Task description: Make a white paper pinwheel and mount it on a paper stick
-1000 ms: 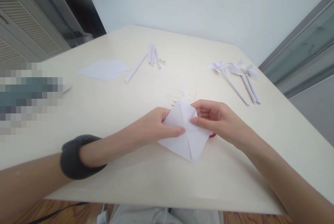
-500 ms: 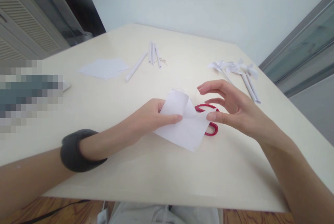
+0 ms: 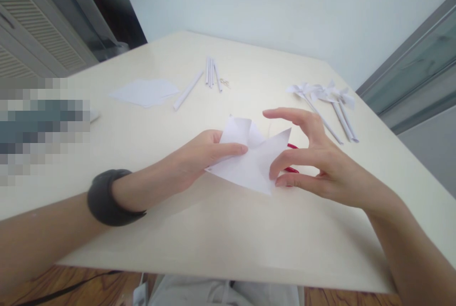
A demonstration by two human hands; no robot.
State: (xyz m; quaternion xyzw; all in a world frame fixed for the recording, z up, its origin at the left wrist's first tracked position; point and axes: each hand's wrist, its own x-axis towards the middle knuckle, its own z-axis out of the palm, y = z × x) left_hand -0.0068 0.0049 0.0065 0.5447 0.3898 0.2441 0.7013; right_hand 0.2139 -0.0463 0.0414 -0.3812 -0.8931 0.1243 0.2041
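Note:
A white sheet of paper (image 3: 245, 170), cut and partly folded in toward its middle, is held above the table. My left hand (image 3: 203, 156) is closed on its left side, the thumb pressing the folded part down near the centre. At the right edge my right hand (image 3: 313, 163) has its thumb and a finger close together on the paper, close to the lower corner, while the index finger reaches out above. One pointed flap of the sheet stands up beside that hand. Red-handled scissors (image 3: 292, 170) lie behind, mostly hidden by paper and fingers.
On the white table (image 3: 213, 239), a stack of paper sheets (image 3: 142, 93) lies at the left. Rolled paper sticks (image 3: 210, 73) and a longer roll (image 3: 188, 90) lie at the back, beside small wire-like bits (image 3: 225, 83). Several paper pinwheels (image 3: 322, 92) rest at the right.
My right hand has shifted down along the paper's right edge, thumb and finger closing there. The sheet has tilted and its right flap now points up, covering more of the scissors.

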